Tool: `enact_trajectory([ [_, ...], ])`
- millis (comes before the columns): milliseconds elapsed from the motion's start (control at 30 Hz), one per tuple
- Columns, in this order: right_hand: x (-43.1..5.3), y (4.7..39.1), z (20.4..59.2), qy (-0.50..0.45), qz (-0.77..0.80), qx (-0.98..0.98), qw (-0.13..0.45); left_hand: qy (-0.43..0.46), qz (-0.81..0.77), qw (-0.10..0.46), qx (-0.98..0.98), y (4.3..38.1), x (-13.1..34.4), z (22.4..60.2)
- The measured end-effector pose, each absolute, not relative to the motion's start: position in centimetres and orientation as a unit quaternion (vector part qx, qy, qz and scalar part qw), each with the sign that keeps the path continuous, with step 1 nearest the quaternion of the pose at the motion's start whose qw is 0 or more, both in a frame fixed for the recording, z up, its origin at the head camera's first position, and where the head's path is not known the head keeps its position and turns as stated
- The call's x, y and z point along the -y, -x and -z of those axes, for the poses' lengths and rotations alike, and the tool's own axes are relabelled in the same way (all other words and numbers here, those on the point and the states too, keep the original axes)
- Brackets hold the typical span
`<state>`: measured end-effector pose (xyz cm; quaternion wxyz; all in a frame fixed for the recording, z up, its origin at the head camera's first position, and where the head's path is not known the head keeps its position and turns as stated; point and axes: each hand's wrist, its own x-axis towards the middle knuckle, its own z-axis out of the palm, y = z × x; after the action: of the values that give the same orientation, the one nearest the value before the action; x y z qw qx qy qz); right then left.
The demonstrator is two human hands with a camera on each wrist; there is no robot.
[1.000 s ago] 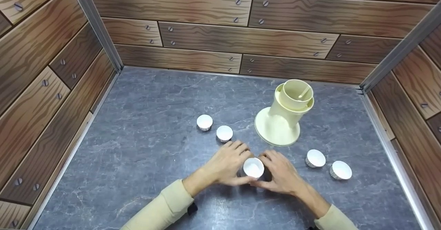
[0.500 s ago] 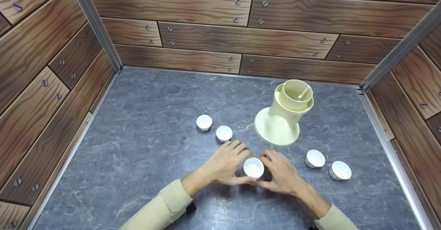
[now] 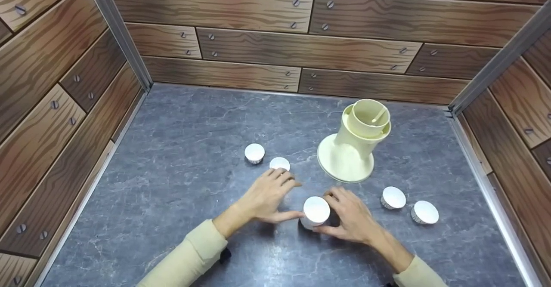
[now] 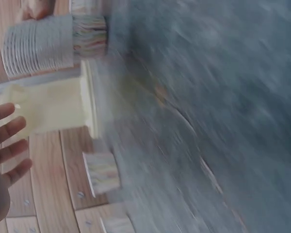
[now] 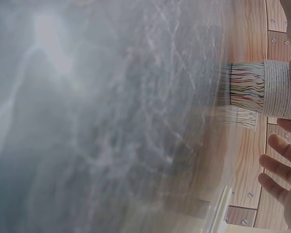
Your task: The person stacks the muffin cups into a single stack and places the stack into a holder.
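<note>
Planks (image 3: 47, 123) in printed wood grain form the wall at the far left, next to a grey, marbled tabletop (image 3: 172, 149). On it, leftmost, stands a small white cup (image 3: 255, 152), mouth up; just beside it and slightly nearer the person is a second white cup (image 3: 280, 163), partly hidden by the fingers of the left hand (image 3: 264, 196). That hand is spread and loose, grasping nothing; its thumb points at the stack of paper cups (image 3: 316, 211), and whether the tip touches cannot be told. The stack stands upright between the two hands, nested with rims up, thin coloured lines showing on its lowest cup. Next comes the right hand (image 3: 353, 216), which grips the stack, thumb on the near side, forefinger on the far one. Behind this hand rises a pale yellow stand (image 3: 346, 160) with a round base, a column and a cup-shaped top holding a thin stick (image 3: 379, 115). Farther right, a third white cup (image 3: 393, 198) and a fourth white cup (image 3: 425, 212) sit close together, mouths up.
</note>
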<state>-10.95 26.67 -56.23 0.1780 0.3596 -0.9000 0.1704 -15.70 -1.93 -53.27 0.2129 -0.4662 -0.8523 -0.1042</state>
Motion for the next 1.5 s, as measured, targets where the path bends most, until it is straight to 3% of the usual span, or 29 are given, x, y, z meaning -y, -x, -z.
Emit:
enact_trajectory([
  [300,-26.7,10.9,56.1,-0.354,-0.165,0.906,0.165,0.447,0.1,0.236,0.857,17.4,4.0,54.2],
  [800,-26.6,10.9,56.0,-0.351,-0.167,0.908,0.16,0.376,0.042,0.198,0.904,19.8,5.4,55.4],
  [1500,-26.6,10.8,56.1,-0.346,-0.167,0.911,0.152,0.365,0.034,0.15,0.918,22.3,5.3,56.6],
])
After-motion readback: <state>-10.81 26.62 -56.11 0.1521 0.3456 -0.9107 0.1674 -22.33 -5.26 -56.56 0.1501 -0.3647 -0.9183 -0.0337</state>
